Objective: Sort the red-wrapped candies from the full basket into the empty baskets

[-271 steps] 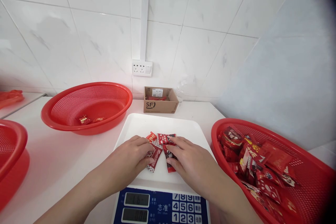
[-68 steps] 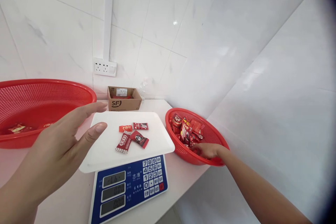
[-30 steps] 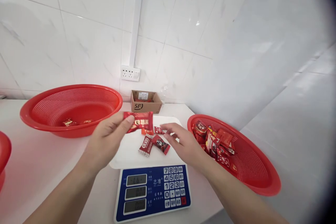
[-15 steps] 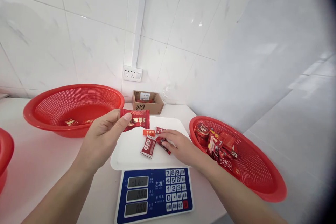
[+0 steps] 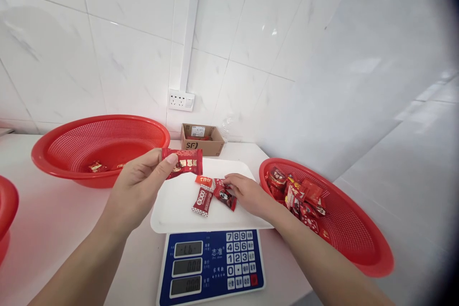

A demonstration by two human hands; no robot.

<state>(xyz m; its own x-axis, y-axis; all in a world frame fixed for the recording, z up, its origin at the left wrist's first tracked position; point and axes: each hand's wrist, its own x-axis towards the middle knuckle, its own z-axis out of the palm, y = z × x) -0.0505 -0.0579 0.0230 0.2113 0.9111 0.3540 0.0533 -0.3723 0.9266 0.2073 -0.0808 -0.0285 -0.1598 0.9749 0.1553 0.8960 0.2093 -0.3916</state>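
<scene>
My left hand [image 5: 141,179] is closed on a red snack packet [image 5: 188,161] with gold lettering, pinched at its left end and raised over the scale's white pan [image 5: 172,210]. Over the right part of the pan, my right hand [image 5: 251,193] has its fingers curled together at a small red dotted candy packet [image 5: 217,182], partly hidden by the fingertips. Just below lies a dark red packet [image 5: 225,197] with a dark picture. Beside it are a maroon packet [image 5: 202,200] with dotted ends and a small orange packet [image 5: 203,180].
A blue scale panel [image 5: 215,256] with keys and displays faces me. On the right stands a red perforated basket [image 5: 353,229] holding several packets [image 5: 301,196]. Another red basket [image 5: 96,129] is at left, and a third basket's rim [image 5: 9,205] shows. A cardboard box [image 5: 202,146] sits behind.
My right hand has drawn back slightly to the right and its fingers have come together, uncovering the dark red packet. My left hand has shifted slightly left with its packet.
</scene>
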